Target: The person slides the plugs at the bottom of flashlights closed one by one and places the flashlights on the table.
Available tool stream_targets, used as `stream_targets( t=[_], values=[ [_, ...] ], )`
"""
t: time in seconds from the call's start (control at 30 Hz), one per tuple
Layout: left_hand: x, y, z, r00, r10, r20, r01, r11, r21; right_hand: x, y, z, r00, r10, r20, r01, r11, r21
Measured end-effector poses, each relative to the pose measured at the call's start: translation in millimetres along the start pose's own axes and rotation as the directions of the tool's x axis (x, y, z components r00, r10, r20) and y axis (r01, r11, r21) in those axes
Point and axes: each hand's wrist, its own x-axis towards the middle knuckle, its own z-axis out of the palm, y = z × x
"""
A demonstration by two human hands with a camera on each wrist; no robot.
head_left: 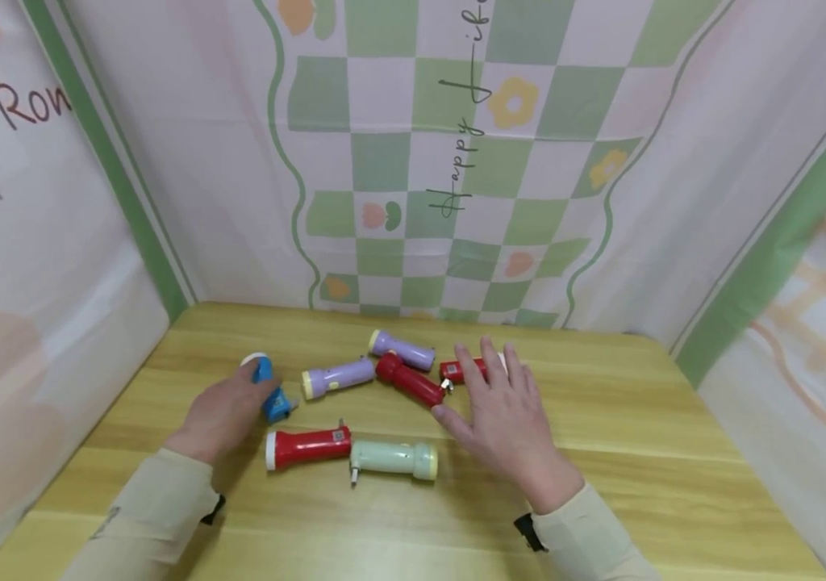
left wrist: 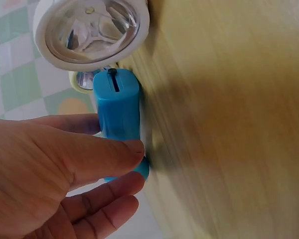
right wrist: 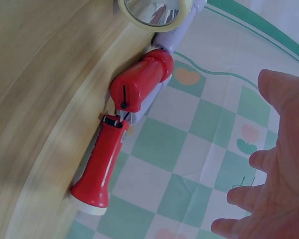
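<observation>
My left hand (head_left: 227, 407) pinches a blue flashlight (head_left: 277, 406) between thumb and fingers at the table's left. In the left wrist view its blue body (left wrist: 120, 112) lies close to the tabletop. My right hand (head_left: 503, 415) hovers with fingers spread, holding nothing. It partly covers a red flashlight with a white rim (head_left: 452, 370), seen whole as the lower red flashlight (right wrist: 99, 164) in the right wrist view. Another red flashlight (head_left: 413, 383) lies to its left, with metal prongs out at one end.
Two purple flashlights (head_left: 344, 376) lie in the middle, one behind the red. In front, a red flashlight with white rim (head_left: 304, 449) sits end to end with a pale green one (head_left: 391, 457). A patterned cloth (head_left: 449, 161) hangs behind the wooden table (head_left: 602, 452).
</observation>
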Motion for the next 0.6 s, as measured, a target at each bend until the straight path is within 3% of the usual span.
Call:
stream_targets(
  t=[0.33,0.6],
  values=[
    [2.7,-1.6,5.0,0.999,0.037,0.039,-0.037,0.999,0.008,0.2,-5.0,2.0,1.000,-0.015,-0.016,0.015,1.000,0.003],
    [5.3,0.7,3.4,0.993,0.050,0.105,-0.045,0.998,-0.049,-0.6,-6.8,3.1,1.000,-0.012,-0.009,0.012,1.000,-0.009]
  ],
)
